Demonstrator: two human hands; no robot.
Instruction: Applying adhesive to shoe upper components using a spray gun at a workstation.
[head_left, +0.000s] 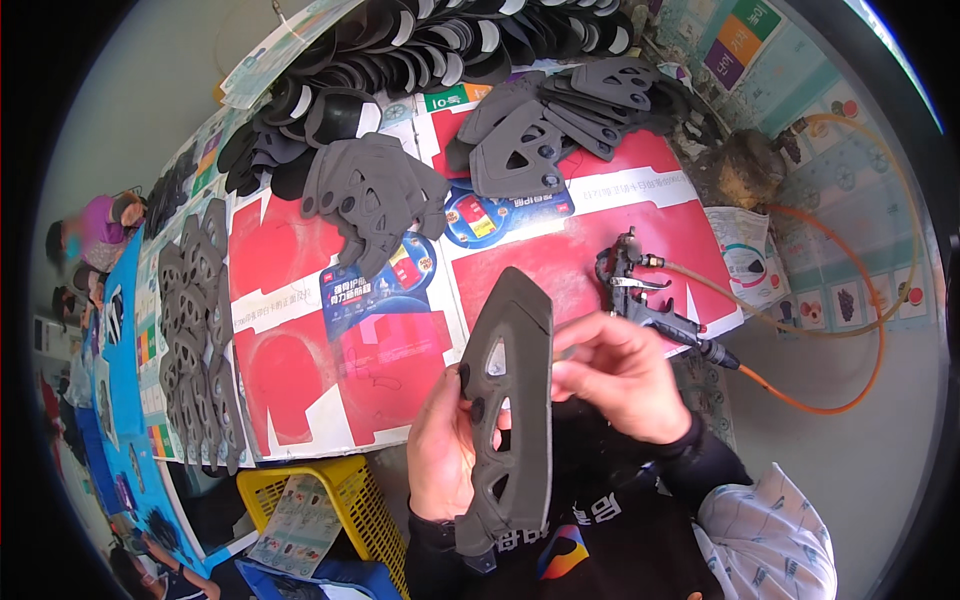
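A dark grey foam panel (520, 400) with several oval and triangular cut-outs is held upright in front of my chest. My left hand (440, 455) grips its left side, the fingers partly hidden behind it. At the panel's right edge, my right hand (625, 380) has its thumb and forefinger bent together; their tips meet the edge and are partly hidden. A black spray gun (640, 295) with a hose lies on the table just beyond my right hand.
Similar grey panels lie stacked on the red and white table (290, 400): a middle pile (370, 190), a right pile (520, 150) and a left row (195, 330). Curved black pieces (410, 60) line the back. An orange hose (880, 340) loops right; a yellow basket (370, 510) stands below.
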